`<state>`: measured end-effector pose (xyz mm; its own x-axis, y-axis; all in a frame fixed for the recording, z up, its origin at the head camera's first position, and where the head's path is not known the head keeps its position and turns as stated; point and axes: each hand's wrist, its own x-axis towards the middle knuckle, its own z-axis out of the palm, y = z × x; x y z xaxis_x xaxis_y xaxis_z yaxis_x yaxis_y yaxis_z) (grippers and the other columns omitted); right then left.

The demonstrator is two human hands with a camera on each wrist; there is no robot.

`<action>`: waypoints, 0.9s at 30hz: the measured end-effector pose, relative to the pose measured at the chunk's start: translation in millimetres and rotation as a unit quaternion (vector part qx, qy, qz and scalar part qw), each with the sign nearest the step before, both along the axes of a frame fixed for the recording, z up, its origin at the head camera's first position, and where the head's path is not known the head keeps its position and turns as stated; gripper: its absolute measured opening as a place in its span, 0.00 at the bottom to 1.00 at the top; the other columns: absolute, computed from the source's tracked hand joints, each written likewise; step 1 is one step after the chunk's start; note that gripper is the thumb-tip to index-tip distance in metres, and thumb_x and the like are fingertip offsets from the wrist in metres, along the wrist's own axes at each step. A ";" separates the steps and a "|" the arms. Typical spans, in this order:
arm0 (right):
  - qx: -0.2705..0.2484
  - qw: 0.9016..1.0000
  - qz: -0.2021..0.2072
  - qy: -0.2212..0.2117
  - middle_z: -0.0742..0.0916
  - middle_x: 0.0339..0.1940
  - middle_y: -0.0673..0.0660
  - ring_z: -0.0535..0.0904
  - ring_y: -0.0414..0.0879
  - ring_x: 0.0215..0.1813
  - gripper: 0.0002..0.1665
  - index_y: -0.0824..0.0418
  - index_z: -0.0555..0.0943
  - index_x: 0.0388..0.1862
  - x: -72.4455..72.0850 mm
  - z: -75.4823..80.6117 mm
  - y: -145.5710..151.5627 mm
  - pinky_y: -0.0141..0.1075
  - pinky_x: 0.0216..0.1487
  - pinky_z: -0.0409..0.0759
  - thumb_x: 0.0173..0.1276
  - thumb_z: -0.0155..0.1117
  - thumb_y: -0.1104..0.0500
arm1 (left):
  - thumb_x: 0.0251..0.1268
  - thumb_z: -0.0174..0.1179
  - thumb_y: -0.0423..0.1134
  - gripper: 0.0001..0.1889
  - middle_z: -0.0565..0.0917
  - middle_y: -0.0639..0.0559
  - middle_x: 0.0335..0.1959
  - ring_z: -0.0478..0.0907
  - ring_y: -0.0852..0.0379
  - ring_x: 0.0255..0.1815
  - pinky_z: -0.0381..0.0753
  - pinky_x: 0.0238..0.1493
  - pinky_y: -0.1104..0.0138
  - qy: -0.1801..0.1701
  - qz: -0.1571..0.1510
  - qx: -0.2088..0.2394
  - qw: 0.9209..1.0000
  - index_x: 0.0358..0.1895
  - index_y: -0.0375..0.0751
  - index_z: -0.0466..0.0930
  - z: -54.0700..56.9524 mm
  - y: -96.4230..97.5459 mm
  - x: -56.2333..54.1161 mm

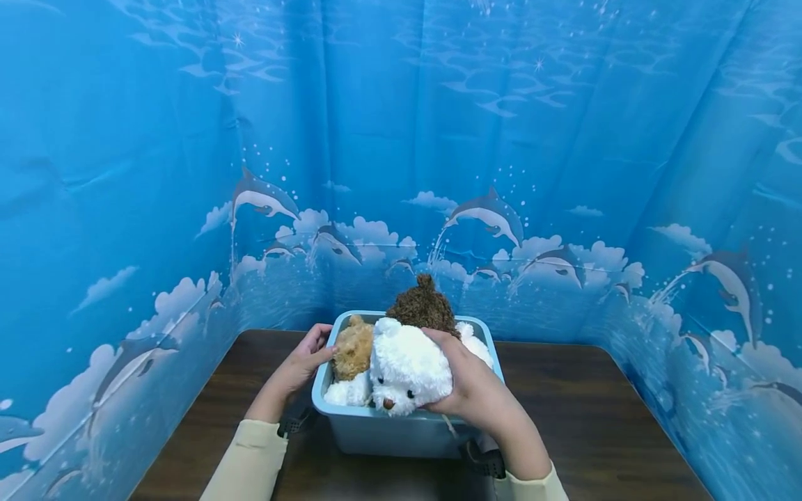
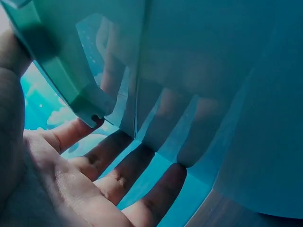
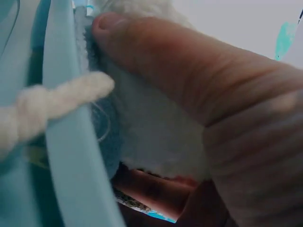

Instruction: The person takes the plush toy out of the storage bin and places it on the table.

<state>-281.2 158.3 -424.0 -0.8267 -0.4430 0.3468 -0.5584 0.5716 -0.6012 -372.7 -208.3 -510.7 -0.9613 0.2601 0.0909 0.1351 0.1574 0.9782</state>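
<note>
In the head view my right hand [image 1: 470, 383] grips a white teddy bear [image 1: 410, 369] at the front of a light-blue plastic bin [image 1: 395, 437]. The bear's snout points down over the front rim. The right wrist view shows my thumb [image 3: 142, 45] pressed into its fur beside the bin's rim [image 3: 71, 132], with fingers on the far side. My left hand [image 1: 308, 356] holds the bin's left rim. From the left wrist, the thumb is up at the rim and the fingertips [image 2: 177, 172] touch the outer wall.
Inside the bin sit a tan plush [image 1: 354, 348], a dark brown curly plush [image 1: 426, 306] rising above the rim, and white plush at the right [image 1: 474, 341]. A pale cord [image 3: 61, 101] crosses the rim. Dolphin-print curtains surround the dark wooden table [image 1: 583, 417].
</note>
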 end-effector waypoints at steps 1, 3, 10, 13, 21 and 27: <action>-0.002 1.000 0.001 -0.006 0.79 0.76 0.49 0.80 0.52 0.72 0.71 0.38 0.60 0.87 -1.1 0.3 1.1 0.59 0.67 0.82 0.51 0.94 0.55 | 0.84 0.60 0.51 0.31 0.71 0.37 0.77 0.69 0.42 0.75 0.72 0.79 0.39 -0.002 0.001 0.002 1.000 0.78 0.42 0.61 0.3 0.8 -0.8; -0.006 1.000 0.004 -0.020 0.79 0.77 0.49 0.81 0.53 0.72 0.72 0.38 0.57 0.88 -2.5 0.9 2.9 0.59 0.67 0.83 0.52 0.93 0.54 | 0.84 0.60 0.51 0.31 0.70 0.37 0.78 0.69 0.41 0.75 0.73 0.78 0.40 -0.008 0.003 0.008 1.000 0.78 0.42 0.60 0.2 1.5 -1.7; 0.006 1.000 0.010 -0.025 0.80 0.76 0.48 0.81 0.51 0.72 0.69 0.34 0.57 0.87 -7.3 0.8 8.3 0.59 0.68 0.82 0.54 0.92 0.52 | 0.85 0.58 0.52 0.31 0.70 0.38 0.79 0.69 0.39 0.76 0.75 0.77 0.40 -0.028 0.002 0.006 1.000 0.80 0.46 0.59 -1.2 1.6 -1.0; 0.016 1.000 0.009 0.006 0.82 0.74 0.44 0.82 0.47 0.71 0.62 0.35 0.66 0.82 -10.0 0.3 12.1 0.57 0.68 0.83 0.53 0.93 0.51 | 0.85 0.57 0.53 0.31 0.69 0.38 0.79 0.68 0.39 0.77 0.74 0.77 0.39 -0.026 -0.001 0.000 1.000 0.81 0.47 0.58 -0.5 3.3 -1.3; 0.028 0.990 0.010 0.135 0.86 0.68 0.44 0.86 0.44 0.65 0.60 0.40 0.72 0.81 -6.8 6.1 14.1 0.50 0.61 0.88 0.51 0.94 0.50 | 0.85 0.57 0.53 0.33 0.68 0.39 0.81 0.66 0.38 0.79 0.73 0.77 0.38 -0.038 -0.003 0.004 0.999 0.82 0.46 0.56 4.5 0.8 -2.0; -0.003 0.978 0.011 0.207 0.87 0.63 0.46 0.86 0.44 0.61 0.60 0.43 0.74 0.79 1.8 12.3 16.4 0.49 0.57 0.89 0.47 0.96 0.55 | 0.86 0.57 0.53 0.32 0.66 0.38 0.82 0.66 0.37 0.80 0.73 0.78 0.38 -0.037 -0.006 0.003 0.999 0.81 0.47 0.57 6.7 0.6 -0.4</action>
